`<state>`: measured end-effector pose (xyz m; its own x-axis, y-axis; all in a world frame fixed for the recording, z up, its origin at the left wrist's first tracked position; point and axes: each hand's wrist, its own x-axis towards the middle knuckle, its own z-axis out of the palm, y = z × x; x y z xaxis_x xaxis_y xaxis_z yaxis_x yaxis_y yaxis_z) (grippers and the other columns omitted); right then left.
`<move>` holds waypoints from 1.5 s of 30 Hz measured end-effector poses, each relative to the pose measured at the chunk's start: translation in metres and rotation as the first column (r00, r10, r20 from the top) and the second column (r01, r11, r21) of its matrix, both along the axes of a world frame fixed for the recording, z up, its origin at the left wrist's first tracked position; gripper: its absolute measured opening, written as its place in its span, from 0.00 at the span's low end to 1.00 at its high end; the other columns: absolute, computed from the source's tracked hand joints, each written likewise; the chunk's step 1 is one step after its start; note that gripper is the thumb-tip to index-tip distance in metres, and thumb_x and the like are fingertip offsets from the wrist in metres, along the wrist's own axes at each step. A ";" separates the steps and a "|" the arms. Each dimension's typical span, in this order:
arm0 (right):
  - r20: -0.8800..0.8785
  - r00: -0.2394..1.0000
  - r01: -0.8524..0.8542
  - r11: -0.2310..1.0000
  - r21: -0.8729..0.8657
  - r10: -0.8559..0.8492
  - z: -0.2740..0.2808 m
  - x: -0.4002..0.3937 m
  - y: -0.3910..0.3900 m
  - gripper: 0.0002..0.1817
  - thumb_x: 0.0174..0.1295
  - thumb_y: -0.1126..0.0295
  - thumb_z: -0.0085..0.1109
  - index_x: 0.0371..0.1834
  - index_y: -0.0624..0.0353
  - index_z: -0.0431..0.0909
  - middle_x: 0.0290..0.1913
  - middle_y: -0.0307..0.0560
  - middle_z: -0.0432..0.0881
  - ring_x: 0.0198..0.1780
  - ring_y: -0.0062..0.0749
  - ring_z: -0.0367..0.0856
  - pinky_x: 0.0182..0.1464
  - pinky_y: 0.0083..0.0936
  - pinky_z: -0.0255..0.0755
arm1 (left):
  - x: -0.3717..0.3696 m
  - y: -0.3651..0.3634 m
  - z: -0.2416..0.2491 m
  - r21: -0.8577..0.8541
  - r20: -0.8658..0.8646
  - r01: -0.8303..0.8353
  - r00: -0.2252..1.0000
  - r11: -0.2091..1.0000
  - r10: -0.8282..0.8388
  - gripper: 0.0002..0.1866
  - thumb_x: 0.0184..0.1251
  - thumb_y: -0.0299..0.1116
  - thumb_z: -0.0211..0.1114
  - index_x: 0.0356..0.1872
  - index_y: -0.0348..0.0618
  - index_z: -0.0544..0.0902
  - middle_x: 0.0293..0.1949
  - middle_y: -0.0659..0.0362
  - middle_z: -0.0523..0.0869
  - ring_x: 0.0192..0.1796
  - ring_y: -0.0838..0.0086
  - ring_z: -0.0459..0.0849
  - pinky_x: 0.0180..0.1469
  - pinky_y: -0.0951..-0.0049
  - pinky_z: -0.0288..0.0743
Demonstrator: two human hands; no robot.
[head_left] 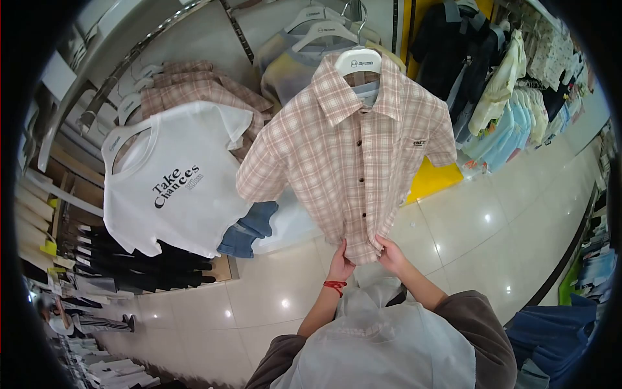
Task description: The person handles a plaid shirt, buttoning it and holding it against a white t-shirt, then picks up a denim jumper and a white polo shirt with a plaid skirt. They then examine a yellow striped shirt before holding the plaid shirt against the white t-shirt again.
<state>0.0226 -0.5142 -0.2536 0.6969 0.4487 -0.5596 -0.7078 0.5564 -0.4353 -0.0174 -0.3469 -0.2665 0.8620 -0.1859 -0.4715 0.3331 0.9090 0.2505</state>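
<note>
A pink and white plaid shirt with short sleeves and dark buttons hangs in front of me on a white hanger. My left hand is closed on the left side of its bottom hem, with a red bracelet round the wrist. On the hem's right side, my right hand pinches the cloth. Both hands are a short way apart at the same height. Left of the shirt hangs a white T-shirt with black lettering.
More plaid shirts hang on a rail behind the T-shirt. Dark and light clothes hang at the right back. Folded dark garments lie on a low shelf. A person's legs show at the far left.
</note>
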 end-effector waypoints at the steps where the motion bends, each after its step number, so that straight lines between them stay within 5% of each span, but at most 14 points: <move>1: -0.001 1.000 -0.002 0.999 0.050 0.002 -0.001 -0.001 0.001 0.21 0.62 0.65 0.52 0.58 0.56 0.66 0.54 0.43 0.74 0.54 0.35 0.72 0.57 0.34 0.65 | -0.001 -0.001 0.000 -0.013 -0.018 0.003 1.000 1.000 -0.003 0.22 0.71 0.42 0.47 0.62 0.43 0.64 0.61 0.58 0.69 0.62 0.65 0.68 0.63 0.61 0.63; 7: 0.021 1.000 0.003 0.977 0.214 -0.008 0.017 -0.019 0.013 0.19 0.63 0.67 0.51 0.56 0.57 0.67 0.54 0.44 0.75 0.55 0.35 0.73 0.57 0.34 0.66 | -0.017 -0.014 0.011 -0.051 0.064 -0.044 0.997 0.998 0.047 0.18 0.69 0.41 0.52 0.53 0.43 0.71 0.52 0.58 0.77 0.53 0.71 0.76 0.55 0.70 0.71; 10: 0.043 0.997 0.049 0.971 0.233 -0.060 -0.011 -0.019 0.004 0.16 0.62 0.70 0.51 0.53 0.58 0.69 0.48 0.43 0.77 0.51 0.33 0.75 0.55 0.33 0.68 | -0.027 -0.011 -0.026 0.100 0.135 0.007 0.991 0.995 -0.020 0.09 0.67 0.35 0.56 0.44 0.44 0.73 0.45 0.60 0.80 0.48 0.74 0.78 0.53 0.72 0.73; 16: 0.015 0.980 0.186 0.949 0.254 -0.196 0.008 -0.022 -0.006 0.13 0.59 0.77 0.51 0.48 0.60 0.70 0.44 0.44 0.78 0.47 0.30 0.76 0.52 0.28 0.71 | -0.028 -0.002 -0.013 0.209 -0.027 -0.148 0.987 0.967 0.157 0.06 0.64 0.29 0.59 0.39 0.44 0.73 0.40 0.62 0.80 0.43 0.77 0.78 0.50 0.71 0.74; 23: -0.038 0.979 0.205 0.960 0.192 -0.202 0.023 -0.030 0.006 0.08 0.57 0.83 0.47 0.39 0.61 0.69 0.42 0.49 0.76 0.48 0.33 0.76 0.51 0.27 0.72 | -0.038 -0.003 -0.026 0.229 -0.044 0.031 0.999 0.973 -0.022 0.05 0.63 0.31 0.60 0.38 0.46 0.75 0.39 0.66 0.79 0.42 0.79 0.76 0.51 0.72 0.71; 29: 0.125 0.977 0.141 0.964 0.227 -0.172 -0.048 -0.023 -0.007 0.09 0.56 0.83 0.46 0.28 0.54 0.61 0.36 0.42 0.74 0.36 0.29 0.76 0.42 0.27 0.72 | -0.046 -0.006 -0.020 0.320 -0.070 0.139 0.990 0.937 -0.123 0.04 0.62 0.31 0.61 0.35 0.47 0.76 0.37 0.65 0.80 0.40 0.80 0.77 0.49 0.73 0.72; 31: 0.165 0.976 0.102 0.969 0.223 -0.141 -0.059 -0.020 -0.010 0.08 0.56 0.82 0.47 0.31 0.54 0.64 0.35 0.43 0.75 0.36 0.29 0.75 0.42 0.27 0.71 | -0.048 -0.007 -0.026 0.337 -0.062 0.174 0.985 0.925 -0.163 0.03 0.62 0.32 0.61 0.34 0.48 0.76 0.36 0.66 0.80 0.39 0.80 0.77 0.48 0.75 0.72; 33: 0.154 0.978 0.118 0.983 0.139 -0.139 -0.045 -0.022 -0.006 0.07 0.56 0.81 0.49 0.34 0.54 0.67 0.35 0.43 0.76 0.36 0.28 0.75 0.43 0.26 0.70 | -0.052 -0.009 -0.029 0.422 -0.032 0.212 0.975 0.881 -0.220 0.03 0.62 0.33 0.62 0.33 0.48 0.76 0.35 0.67 0.80 0.39 0.82 0.76 0.46 0.77 0.71; 35: 0.097 0.980 0.174 0.984 -0.029 -0.171 0.037 -0.034 0.018 0.07 0.56 0.79 0.50 0.36 0.56 0.70 0.36 0.42 0.77 0.38 0.26 0.76 0.44 0.25 0.70 | -0.053 -0.014 -0.022 0.505 -0.009 0.225 0.967 0.833 -0.255 0.05 0.62 0.34 0.62 0.31 0.48 0.76 0.33 0.67 0.79 0.35 0.84 0.75 0.42 0.80 0.70; 40: 0.395 0.918 0.075 0.995 -0.068 -0.042 0.054 -0.027 0.030 0.08 0.59 0.76 0.53 0.42 0.60 0.73 0.39 0.40 0.79 0.40 0.19 0.76 0.43 0.18 0.69 | -0.056 -0.024 -0.003 0.703 0.009 0.253 0.932 0.664 -0.363 0.09 0.58 0.35 0.66 0.31 0.43 0.75 0.28 0.66 0.75 0.27 0.85 0.70 0.30 0.83 0.65; 43: 0.427 0.897 -0.023 0.978 -0.207 0.112 0.049 -0.024 0.024 0.07 0.61 0.76 0.53 0.42 0.62 0.74 0.39 0.40 0.79 0.40 0.19 0.76 0.42 0.17 0.70 | -0.053 -0.024 0.013 0.979 0.074 -0.059 0.994 0.197 -0.074 0.15 0.54 0.34 0.69 0.37 0.39 0.74 0.26 0.65 0.72 0.28 0.81 0.70 0.30 0.80 0.65; 45: 0.430 0.886 -0.061 0.964 -0.257 0.171 0.048 -0.025 0.022 0.07 0.61 0.77 0.52 0.42 0.62 0.74 0.39 0.40 0.80 0.40 0.20 0.77 0.42 0.17 0.71 | -0.047 -0.016 0.045 0.952 0.298 -0.292 0.952 0.093 -0.063 0.19 0.51 0.33 0.70 0.40 0.38 0.73 0.27 0.62 0.71 0.28 0.78 0.72 0.31 0.78 0.68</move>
